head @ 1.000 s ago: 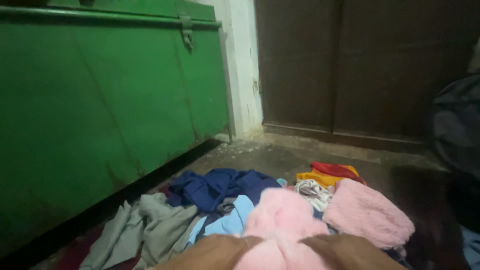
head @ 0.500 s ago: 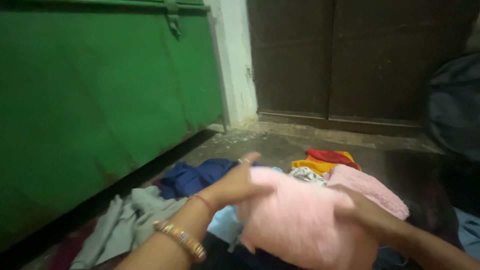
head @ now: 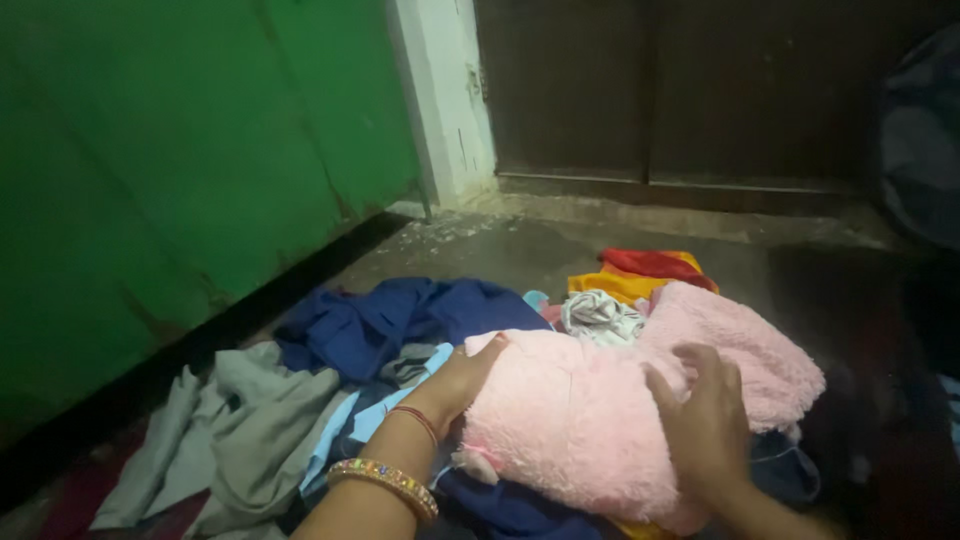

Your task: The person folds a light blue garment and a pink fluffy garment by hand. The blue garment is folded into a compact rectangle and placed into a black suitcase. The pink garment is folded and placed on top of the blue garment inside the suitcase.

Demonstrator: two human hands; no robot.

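Low in the frame, both hands lie open on a pink fluffy cloth (head: 580,420): left hand (head: 462,380), right hand (head: 705,425). Neither grips it. Blue clothes (head: 400,320) lie behind.

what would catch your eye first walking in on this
The fluffy pink garment in the middle of the clothes pile, with the left hand pressed to its left edge and the right hand flat on top. Next, the big green metal wall filling the left side. A dark blue garment lies crumpled just behind on the floor.
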